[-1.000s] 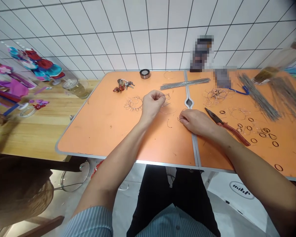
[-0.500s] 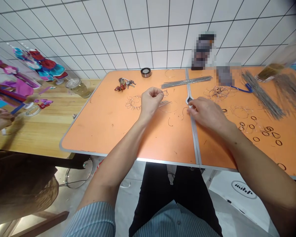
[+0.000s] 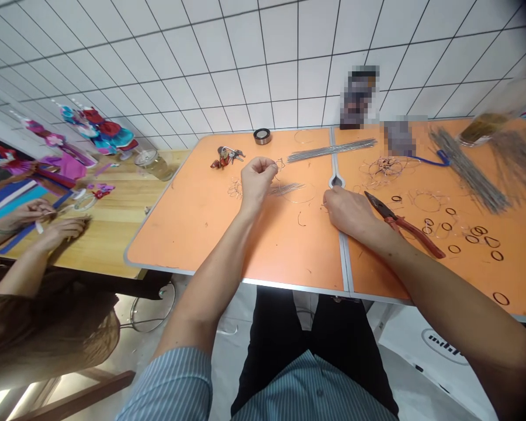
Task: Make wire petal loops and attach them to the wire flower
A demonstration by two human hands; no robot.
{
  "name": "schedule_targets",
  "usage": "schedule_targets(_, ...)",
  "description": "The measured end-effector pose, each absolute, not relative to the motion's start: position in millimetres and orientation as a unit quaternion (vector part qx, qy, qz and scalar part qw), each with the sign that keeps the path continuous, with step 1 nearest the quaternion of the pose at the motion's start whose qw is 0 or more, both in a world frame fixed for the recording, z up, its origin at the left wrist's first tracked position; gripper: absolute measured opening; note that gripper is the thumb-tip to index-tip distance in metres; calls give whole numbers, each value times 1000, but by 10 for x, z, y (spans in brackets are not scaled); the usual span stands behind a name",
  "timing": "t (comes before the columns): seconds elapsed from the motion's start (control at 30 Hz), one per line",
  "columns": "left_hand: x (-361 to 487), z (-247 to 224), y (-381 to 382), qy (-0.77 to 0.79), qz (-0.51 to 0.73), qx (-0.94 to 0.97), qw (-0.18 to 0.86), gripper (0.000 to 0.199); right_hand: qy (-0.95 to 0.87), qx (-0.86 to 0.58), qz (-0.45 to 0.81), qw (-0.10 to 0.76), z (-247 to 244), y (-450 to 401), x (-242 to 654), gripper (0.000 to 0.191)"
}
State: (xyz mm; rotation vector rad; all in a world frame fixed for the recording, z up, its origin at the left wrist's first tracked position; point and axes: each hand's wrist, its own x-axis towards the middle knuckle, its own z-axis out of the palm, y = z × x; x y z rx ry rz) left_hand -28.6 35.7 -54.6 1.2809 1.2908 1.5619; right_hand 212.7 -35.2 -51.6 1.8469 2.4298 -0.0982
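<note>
Over the orange table (image 3: 193, 228), my left hand (image 3: 258, 184) pinches a thin bent wire (image 3: 280, 165) between thumb and fingertips. My right hand (image 3: 349, 210) is low over the table's metal seam, fingers curled together; whatever they may grip is too fine to make out. Beside that hand lie red-handled pliers (image 3: 392, 219), partly under my forearm. Below my left hand is a small bundle of straight wires (image 3: 289, 189), with a coil of looped wire (image 3: 234, 187) partly hidden behind the hand. One short curved wire (image 3: 301, 220) lies between my hands.
Farther back lie a wire bundle (image 3: 328, 151), a tape roll (image 3: 262, 136) and keys (image 3: 228, 156). To the right are tangled wire (image 3: 386, 168), several dark rings (image 3: 473, 235) and more straight wires (image 3: 471, 169). Another person's hands (image 3: 63, 231) work at the wooden table (image 3: 114, 234).
My right hand has moved left and slightly down, and the pliers now show beside it. My left hand has shifted slightly left, still pinching. More of the other person's hands is visible.
</note>
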Motion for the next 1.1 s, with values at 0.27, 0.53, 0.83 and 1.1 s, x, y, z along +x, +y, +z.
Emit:
schedule_targets(0.27, -298, -579, 375, 504, 609, 489, 370, 11, 793, 608, -37, 16, -544, -380, 2143, 38)
schedule_targets(0.53, -289, -642, 406, 497, 608, 487, 383, 10, 784, 620, -16, 39, -514, -416, 2116, 41)
schedule_targets(0.83, -423, -455, 410, 490, 630, 444, 407, 6, 810, 571, -100, -91, -525, -135, 1973, 35)
schedule_targets(1.1, -479, -382, 394, 508, 612, 441, 415, 7, 836, 541, -78, -56, -523, 232, 1704, 33)
